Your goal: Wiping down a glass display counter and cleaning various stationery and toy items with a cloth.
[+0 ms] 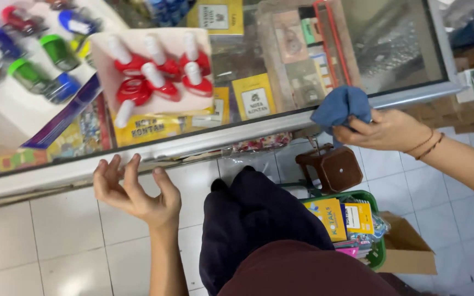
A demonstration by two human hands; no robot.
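Wiping of the glass tabletop (pixel 390 66) seems to be the step in hand: a blue cloth (pixel 340 107) is bunched in the closed grip of the right hand (pixel 385 130), pressed at the metal edge (pixel 220 140). The left hand (pixel 133 189), fingers spread and holding nothing, is braced against that edge. Next, the cloth would likely be swept along the glass above the grip.

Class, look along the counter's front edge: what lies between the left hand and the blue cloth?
In the head view, only bare metal counter edge runs between the left hand and the blue cloth.
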